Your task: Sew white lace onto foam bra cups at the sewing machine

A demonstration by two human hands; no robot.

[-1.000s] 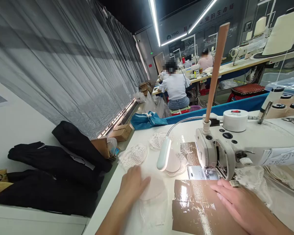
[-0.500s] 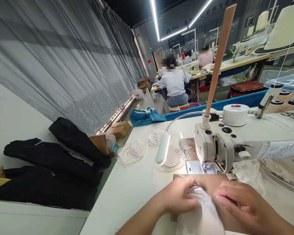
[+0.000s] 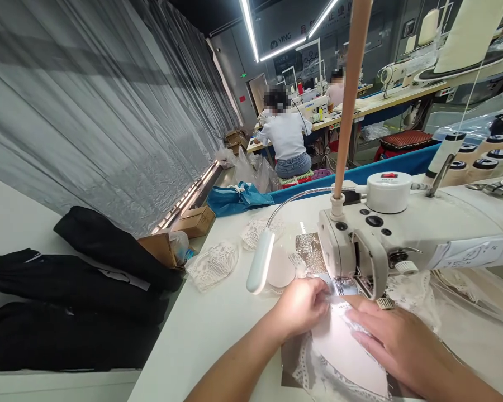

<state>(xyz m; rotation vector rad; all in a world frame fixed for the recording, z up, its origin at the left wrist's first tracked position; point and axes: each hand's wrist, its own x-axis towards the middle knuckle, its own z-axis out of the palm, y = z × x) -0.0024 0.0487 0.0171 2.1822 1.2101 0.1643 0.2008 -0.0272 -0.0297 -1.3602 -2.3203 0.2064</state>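
A pale pink bra cup with a white lace edge lies in front of the needle area of a white sewing machine. My left hand is closed, its fingers pinching the cup's upper left edge close to the presser foot. From the right, my right hand rests on the cup with its fingers stretched out and slightly apart, the fingertips touching the lace border. Part of the cup's top edge is hidden under my fingers. Loose lace spreads out below the cup.
Lace cups lie left of the machine, beside a lamp head on a bent neck. Thread cones stand behind the machine. Dark garments are piled at left. A person in a white top sits ahead.
Both hands have moved forward towards the presser foot, bringing the cup along. The cup now lies flatter, with its lace spread out. My right hand has unfolded onto it. The view has shifted slightly.
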